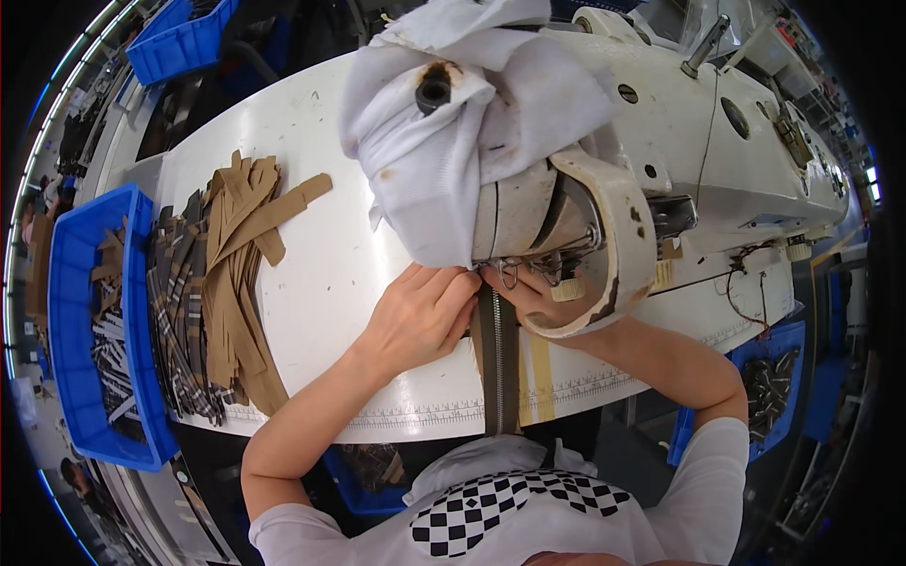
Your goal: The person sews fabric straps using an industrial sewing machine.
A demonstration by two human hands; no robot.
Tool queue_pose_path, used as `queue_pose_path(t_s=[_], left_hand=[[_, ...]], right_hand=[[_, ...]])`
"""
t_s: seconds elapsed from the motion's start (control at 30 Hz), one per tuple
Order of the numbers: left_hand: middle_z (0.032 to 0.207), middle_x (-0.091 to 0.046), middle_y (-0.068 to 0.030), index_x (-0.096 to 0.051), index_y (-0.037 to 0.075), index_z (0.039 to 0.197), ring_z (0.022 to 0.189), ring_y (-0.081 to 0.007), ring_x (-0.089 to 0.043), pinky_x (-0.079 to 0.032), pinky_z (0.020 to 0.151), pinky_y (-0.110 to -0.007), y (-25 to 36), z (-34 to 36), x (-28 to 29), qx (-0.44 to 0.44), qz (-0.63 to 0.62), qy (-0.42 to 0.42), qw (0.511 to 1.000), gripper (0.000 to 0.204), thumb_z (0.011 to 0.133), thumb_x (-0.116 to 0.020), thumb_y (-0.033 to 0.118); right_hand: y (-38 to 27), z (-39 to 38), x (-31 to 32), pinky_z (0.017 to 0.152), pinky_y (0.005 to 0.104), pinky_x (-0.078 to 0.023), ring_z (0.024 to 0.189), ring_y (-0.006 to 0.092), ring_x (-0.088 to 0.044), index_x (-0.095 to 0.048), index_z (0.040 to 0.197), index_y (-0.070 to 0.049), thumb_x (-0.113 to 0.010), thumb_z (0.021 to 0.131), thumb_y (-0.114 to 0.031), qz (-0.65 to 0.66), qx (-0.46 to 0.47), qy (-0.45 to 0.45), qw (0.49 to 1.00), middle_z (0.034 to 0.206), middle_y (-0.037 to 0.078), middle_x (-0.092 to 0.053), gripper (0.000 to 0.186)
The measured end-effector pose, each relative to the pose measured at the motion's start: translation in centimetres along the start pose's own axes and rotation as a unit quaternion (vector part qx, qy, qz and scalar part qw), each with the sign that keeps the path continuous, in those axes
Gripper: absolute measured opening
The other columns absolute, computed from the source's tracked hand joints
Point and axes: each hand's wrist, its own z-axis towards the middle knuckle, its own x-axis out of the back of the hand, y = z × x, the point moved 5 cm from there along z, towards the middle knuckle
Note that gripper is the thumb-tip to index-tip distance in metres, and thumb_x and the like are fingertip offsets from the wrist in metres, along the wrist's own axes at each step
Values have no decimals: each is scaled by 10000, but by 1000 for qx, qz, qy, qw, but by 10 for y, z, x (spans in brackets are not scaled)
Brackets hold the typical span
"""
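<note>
Both hands pinch a dark woven strip [497,349] under the needle.

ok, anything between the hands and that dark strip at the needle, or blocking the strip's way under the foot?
Nothing visible. The left hand rests directly on the dark strip, and the right hand presses it beside the presser foot. The strip runs straight up the white table. The machine head hides the far side.
</note>
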Motion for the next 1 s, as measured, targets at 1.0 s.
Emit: queue_pose_path(t_s=[1.0], left_hand=[[737, -697, -92, -674, -26, 877, 670, -125, -654, -502, 636, -277, -107, -194, 265, 491, 149, 254, 820, 134, 803, -730, 71]], right_hand=[[-20, 3, 14, 747, 357, -525, 864, 240, -662, -671, 1001, -9, -611, 783, 63, 216, -169, -18, 961, 1031, 120, -668, 238]])
